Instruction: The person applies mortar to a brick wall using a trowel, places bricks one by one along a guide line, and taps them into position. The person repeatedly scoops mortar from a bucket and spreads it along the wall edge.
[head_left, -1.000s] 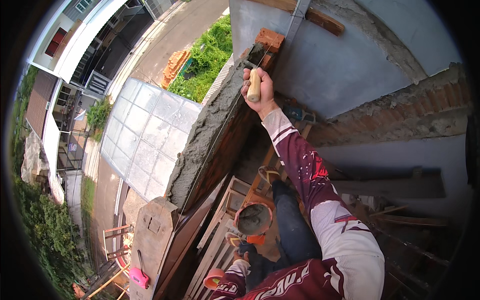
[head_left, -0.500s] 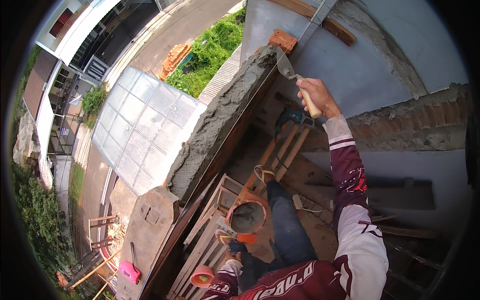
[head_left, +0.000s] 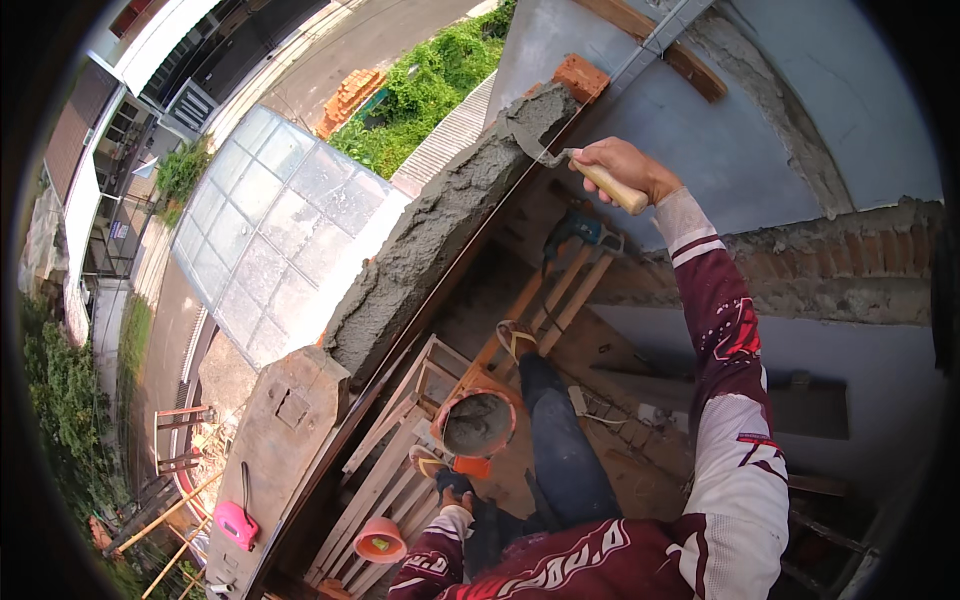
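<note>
My right hand [head_left: 618, 170] is closed around the wooden handle of a trowel [head_left: 535, 143]. The trowel's blade lies against the wet grey mortar [head_left: 440, 220] spread along the top of a wall, close to the mortar's far end. An orange brick [head_left: 580, 78] sits just beyond that end. Low in the view, my left hand [head_left: 458, 497] is beside my left leg, too small and partly hidden for its fingers to show clearly. A bucket of mortar [head_left: 478, 422] stands between my feet and the wall.
A pink tape measure [head_left: 237, 525] lies on the wooden board [head_left: 290, 400] at the wall's near end. Under me are wooden slats [head_left: 385, 490], with an orange pot [head_left: 380, 540] on them. A blue power tool [head_left: 583, 232] rests farther off. Left of the wall it drops to a glazed roof [head_left: 275, 230].
My right hand has drawn the trowel left and slightly nearer, its blade now tilted over the mortar's edge. The whole view has shifted a little.
</note>
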